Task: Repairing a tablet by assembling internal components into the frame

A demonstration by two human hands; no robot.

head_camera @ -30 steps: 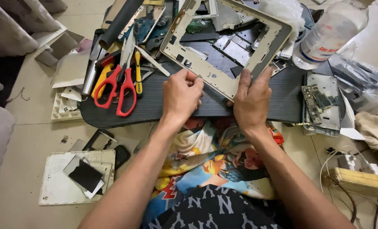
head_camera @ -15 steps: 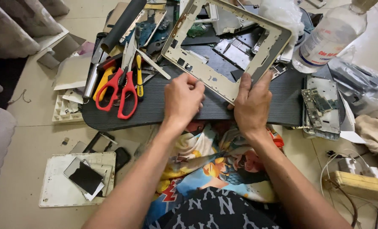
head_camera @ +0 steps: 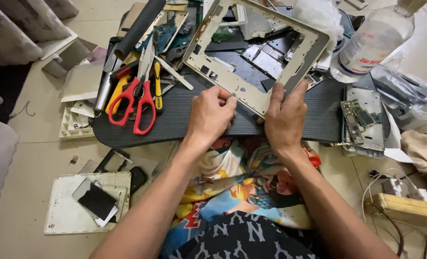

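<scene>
A beige rectangular tablet frame, open in the middle, lies tilted over a dark ribbed board. My right hand grips the frame's near right corner, thumb on its edge. My left hand is closed at the frame's near edge, fingers curled and pinching something small that I cannot make out. Dark metal plates and circuit parts show through the frame's opening.
Red-handled scissors and a yellow-handled tool lie left on the board. A clear plastic bottle stands at the back right. A device shell with a circuit board sits right. A white back cover with a dark chip lies on the floor.
The frame has shifted slightly and turned a little in my hands. Both hands stay at its near edge.
</scene>
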